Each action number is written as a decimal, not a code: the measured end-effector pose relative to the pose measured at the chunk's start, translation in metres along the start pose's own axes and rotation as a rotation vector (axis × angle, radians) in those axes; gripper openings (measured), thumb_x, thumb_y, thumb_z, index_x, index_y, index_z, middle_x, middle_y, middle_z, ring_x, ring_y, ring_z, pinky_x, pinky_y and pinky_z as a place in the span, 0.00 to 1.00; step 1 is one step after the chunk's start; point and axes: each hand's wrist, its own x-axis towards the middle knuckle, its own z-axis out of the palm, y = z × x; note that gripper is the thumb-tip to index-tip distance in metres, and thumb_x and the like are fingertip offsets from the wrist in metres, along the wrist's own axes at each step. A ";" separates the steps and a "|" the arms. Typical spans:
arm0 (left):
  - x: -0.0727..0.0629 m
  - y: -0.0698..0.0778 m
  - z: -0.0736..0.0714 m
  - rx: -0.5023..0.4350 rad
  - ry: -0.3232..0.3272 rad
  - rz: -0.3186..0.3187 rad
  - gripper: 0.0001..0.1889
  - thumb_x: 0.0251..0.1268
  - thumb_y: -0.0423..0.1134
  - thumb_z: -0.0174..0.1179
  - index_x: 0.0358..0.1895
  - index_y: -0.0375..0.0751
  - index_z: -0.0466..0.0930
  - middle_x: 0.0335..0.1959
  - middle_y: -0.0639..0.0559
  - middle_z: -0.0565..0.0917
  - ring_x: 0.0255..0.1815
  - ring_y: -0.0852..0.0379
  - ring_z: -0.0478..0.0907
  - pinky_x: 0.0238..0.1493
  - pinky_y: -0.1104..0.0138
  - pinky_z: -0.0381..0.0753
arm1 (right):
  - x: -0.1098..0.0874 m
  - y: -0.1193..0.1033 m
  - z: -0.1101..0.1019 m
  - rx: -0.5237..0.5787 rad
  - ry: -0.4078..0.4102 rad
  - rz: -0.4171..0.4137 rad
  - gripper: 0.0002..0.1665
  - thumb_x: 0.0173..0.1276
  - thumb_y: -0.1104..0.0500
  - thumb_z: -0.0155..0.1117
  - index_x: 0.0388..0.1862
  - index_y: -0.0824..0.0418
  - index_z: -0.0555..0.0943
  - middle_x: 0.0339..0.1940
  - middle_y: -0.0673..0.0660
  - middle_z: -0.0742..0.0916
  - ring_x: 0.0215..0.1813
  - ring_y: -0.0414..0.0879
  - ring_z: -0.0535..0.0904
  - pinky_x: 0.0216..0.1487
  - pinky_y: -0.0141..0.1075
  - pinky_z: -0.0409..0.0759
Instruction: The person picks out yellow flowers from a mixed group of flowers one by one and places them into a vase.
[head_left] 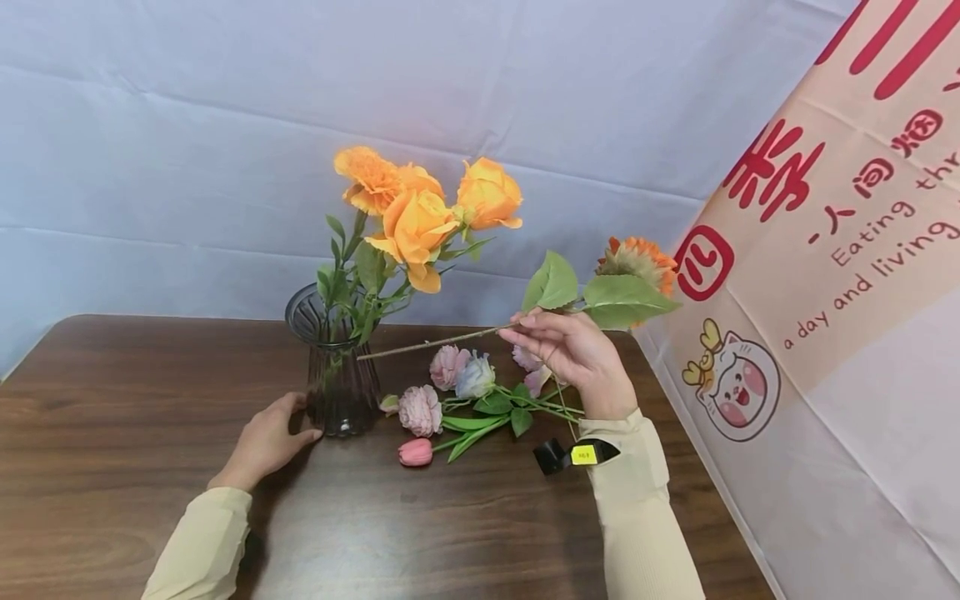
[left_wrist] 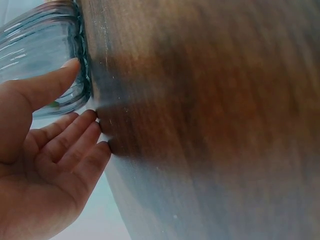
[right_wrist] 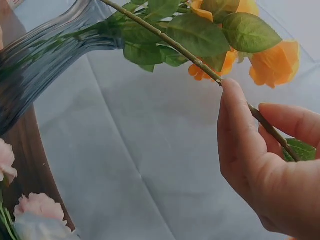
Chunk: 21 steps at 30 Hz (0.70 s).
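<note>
My right hand (head_left: 577,354) pinches the stem (right_wrist: 190,56) of an orange sunflower between thumb and fingers. The flower head (head_left: 637,260) points right, and the bare stem end slants left toward the dark ribbed glass vase (head_left: 345,400), overlapping it in the head view. Orange roses (head_left: 416,225) and an orange carnation (head_left: 369,179) stand in this vase, leaning right. Low beside the vase, my left hand (head_left: 266,440) rests at the table with relaxed fingers; in the left wrist view the thumb (left_wrist: 52,85) lies across the glass (left_wrist: 40,55) near its base.
Pink and blue flowers (head_left: 474,377) with green stems lie on the brown wooden table (head_left: 390,533), right of the vase. A pink tulip (head_left: 416,452) is nearest the front. A pale cloth (head_left: 225,167) hangs behind, and a printed banner (head_left: 825,250) borders the right side.
</note>
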 end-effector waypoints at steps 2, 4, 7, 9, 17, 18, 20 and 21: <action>0.000 0.000 0.000 0.001 0.004 0.004 0.29 0.55 0.40 0.63 0.56 0.24 0.65 0.53 0.28 0.71 0.53 0.30 0.67 0.49 0.41 0.68 | 0.001 -0.001 0.003 0.012 -0.002 -0.003 0.20 0.66 0.78 0.39 0.26 0.76 0.79 0.31 0.65 0.79 0.39 0.54 0.80 0.54 0.45 0.74; 0.000 0.000 0.000 0.000 0.010 0.008 0.29 0.55 0.40 0.63 0.55 0.24 0.66 0.53 0.28 0.72 0.53 0.30 0.67 0.49 0.42 0.68 | 0.002 -0.002 0.006 0.020 -0.005 -0.008 0.19 0.66 0.78 0.39 0.25 0.76 0.79 0.31 0.65 0.79 0.39 0.54 0.80 0.54 0.45 0.74; 0.000 0.000 -0.001 0.000 0.011 0.009 0.29 0.55 0.39 0.63 0.55 0.24 0.66 0.53 0.28 0.72 0.53 0.30 0.67 0.49 0.41 0.68 | 0.004 -0.002 0.010 0.031 -0.003 -0.022 0.19 0.66 0.78 0.40 0.25 0.76 0.79 0.31 0.65 0.78 0.40 0.55 0.80 0.55 0.46 0.73; 0.000 0.001 -0.001 0.002 0.011 0.009 0.29 0.55 0.39 0.63 0.55 0.24 0.66 0.53 0.28 0.72 0.53 0.30 0.67 0.50 0.41 0.67 | 0.005 -0.002 0.012 0.043 0.004 -0.033 0.19 0.66 0.79 0.40 0.24 0.76 0.79 0.31 0.65 0.78 0.40 0.55 0.79 0.55 0.46 0.74; 0.000 0.001 -0.001 0.003 0.008 0.007 0.28 0.55 0.40 0.63 0.55 0.24 0.66 0.53 0.28 0.72 0.53 0.29 0.67 0.49 0.41 0.67 | 0.010 0.001 0.019 0.046 0.016 -0.060 0.19 0.65 0.79 0.41 0.22 0.76 0.79 0.28 0.64 0.78 0.39 0.54 0.79 0.55 0.46 0.73; 0.001 0.000 -0.001 0.003 0.008 0.007 0.28 0.55 0.40 0.63 0.55 0.25 0.66 0.53 0.28 0.72 0.53 0.30 0.67 0.49 0.41 0.67 | 0.010 0.001 0.020 0.046 0.015 -0.061 0.19 0.66 0.79 0.41 0.22 0.76 0.79 0.28 0.64 0.78 0.39 0.54 0.79 0.55 0.46 0.73; 0.001 0.000 0.000 0.003 0.010 0.007 0.28 0.55 0.40 0.63 0.55 0.25 0.66 0.53 0.29 0.72 0.53 0.30 0.67 0.49 0.41 0.67 | 0.011 0.002 0.021 0.042 0.019 -0.064 0.19 0.66 0.79 0.41 0.23 0.76 0.79 0.27 0.64 0.78 0.39 0.54 0.79 0.55 0.46 0.73; 0.001 0.000 0.000 0.003 0.011 0.008 0.28 0.55 0.40 0.63 0.55 0.25 0.66 0.53 0.29 0.72 0.53 0.30 0.68 0.49 0.41 0.67 | 0.012 0.003 0.021 0.041 0.023 -0.064 0.19 0.66 0.79 0.41 0.23 0.76 0.79 0.27 0.64 0.78 0.39 0.54 0.79 0.55 0.46 0.73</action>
